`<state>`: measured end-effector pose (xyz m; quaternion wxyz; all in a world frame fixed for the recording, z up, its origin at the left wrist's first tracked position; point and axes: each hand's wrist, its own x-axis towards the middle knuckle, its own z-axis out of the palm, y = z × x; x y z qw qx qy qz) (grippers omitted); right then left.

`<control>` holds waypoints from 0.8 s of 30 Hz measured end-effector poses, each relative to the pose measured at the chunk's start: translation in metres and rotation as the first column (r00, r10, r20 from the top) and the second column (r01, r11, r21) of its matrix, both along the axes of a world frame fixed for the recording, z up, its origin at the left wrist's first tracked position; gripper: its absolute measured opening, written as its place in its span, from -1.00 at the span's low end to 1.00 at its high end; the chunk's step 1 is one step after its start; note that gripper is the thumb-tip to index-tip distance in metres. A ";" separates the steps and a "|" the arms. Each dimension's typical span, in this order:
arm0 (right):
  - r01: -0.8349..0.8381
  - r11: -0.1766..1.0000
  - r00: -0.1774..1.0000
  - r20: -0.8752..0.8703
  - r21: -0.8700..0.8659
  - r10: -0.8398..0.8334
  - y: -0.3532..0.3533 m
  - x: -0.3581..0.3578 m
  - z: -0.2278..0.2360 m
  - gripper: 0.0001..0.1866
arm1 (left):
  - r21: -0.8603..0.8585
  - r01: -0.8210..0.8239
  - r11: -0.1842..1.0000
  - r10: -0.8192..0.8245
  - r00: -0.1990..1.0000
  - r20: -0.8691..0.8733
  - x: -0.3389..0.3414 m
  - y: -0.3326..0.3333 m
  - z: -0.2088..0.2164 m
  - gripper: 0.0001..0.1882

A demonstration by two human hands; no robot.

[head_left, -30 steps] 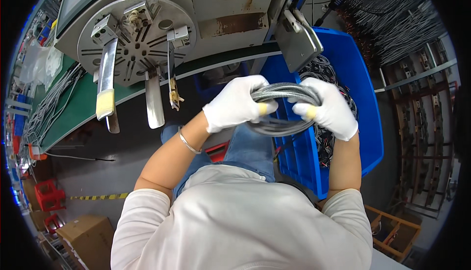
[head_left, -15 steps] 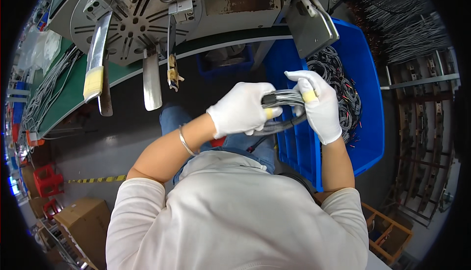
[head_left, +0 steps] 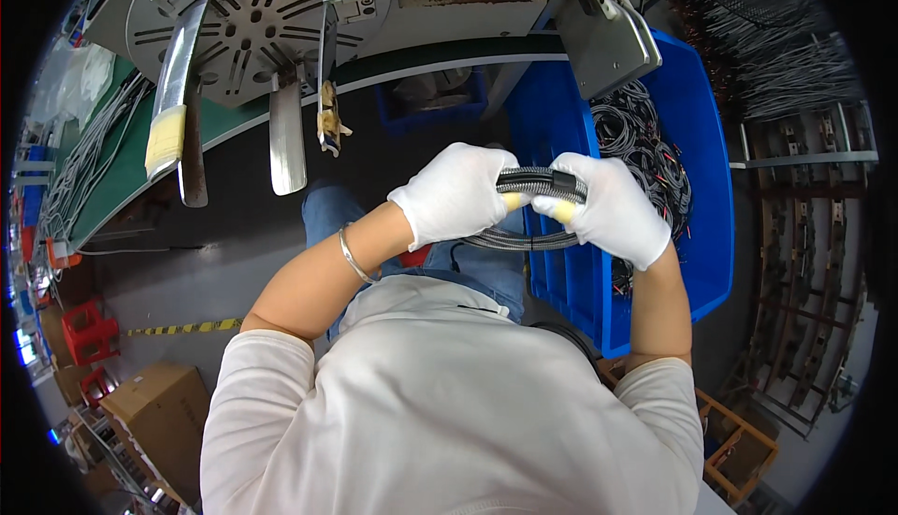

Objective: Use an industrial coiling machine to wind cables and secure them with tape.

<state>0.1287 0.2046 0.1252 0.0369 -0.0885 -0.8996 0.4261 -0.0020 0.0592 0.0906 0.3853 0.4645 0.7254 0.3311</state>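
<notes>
A coiled grey cable bundle (head_left: 528, 241) with a braided look and black bands hangs between my hands, above my lap. My left hand (head_left: 458, 192), in a white glove with yellow at the thumb tip, is closed round the left side of the coil. Gloved the same way, my right hand (head_left: 613, 204) grips the coil's right side, next to a black band on the upper strand. Both thumbs press on the near side, their tips close together. The fingers behind the coil are hidden.
A round slotted metal plate (head_left: 257, 33) with projecting metal arms stands at the upper left, above a green worktop (head_left: 220, 131). On my right is a blue bin (head_left: 716, 188) holding several coiled cables (head_left: 645, 131). Grey cables (head_left: 804, 85) hang beyond it. A cardboard box (head_left: 159, 421) sits lower left.
The coil has turned in my hands, so a black band now lies by my right hand. My right hand has shifted its grip, its raised fingers now folded round the coil.
</notes>
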 end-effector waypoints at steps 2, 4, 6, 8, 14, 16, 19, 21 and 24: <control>0.135 0.951 0.878 0.479 -0.277 0.015 0.001 -0.004 0.022 -0.74 | 0.071 0.060 0.996 -0.062 0.998 0.025 -0.009 -0.005 -0.004 -0.80; 0.133 0.909 0.860 0.502 -0.396 0.093 0.008 0.001 0.024 -0.75 | 0.218 0.169 0.961 -0.185 0.981 0.053 -0.018 -0.010 -0.009 -0.80; 0.142 0.777 0.822 0.510 -0.613 0.253 0.014 0.006 0.025 -0.77 | 0.177 0.086 0.980 -0.130 0.958 0.257 -0.018 -0.011 -0.015 -0.81; 0.142 0.807 0.847 0.492 -0.574 0.202 0.011 0.005 0.018 -0.81 | 0.052 -0.035 0.998 -0.004 0.787 0.617 -0.019 -0.013 -0.020 -0.81; 0.152 0.986 0.988 -0.014 -0.064 -0.153 0.003 0.000 -0.008 -0.94 | -0.045 -0.026 0.999 0.047 0.827 0.560 -0.009 -0.010 0.006 -0.77; 0.178 0.977 0.984 0.052 -0.119 -0.173 0.002 0.001 0.000 -0.91 | 0.069 0.011 0.998 -0.055 0.737 0.673 -0.009 -0.012 0.000 -0.74; 0.245 0.945 0.961 0.183 -0.218 -0.207 0.003 0.001 0.006 -0.85 | 0.035 0.029 0.999 -0.045 0.708 0.705 -0.010 -0.015 -0.013 -0.72; 0.242 0.952 0.970 0.075 -0.187 -0.231 0.008 -0.006 -0.010 -0.85 | 0.019 0.036 0.999 -0.039 0.694 0.719 -0.009 -0.016 -0.017 -0.72; 0.234 0.968 0.965 -0.095 -0.092 -0.243 0.015 -0.007 -0.035 -0.85 | -0.053 0.047 0.997 0.003 0.719 0.695 -0.002 -0.011 0.001 -0.70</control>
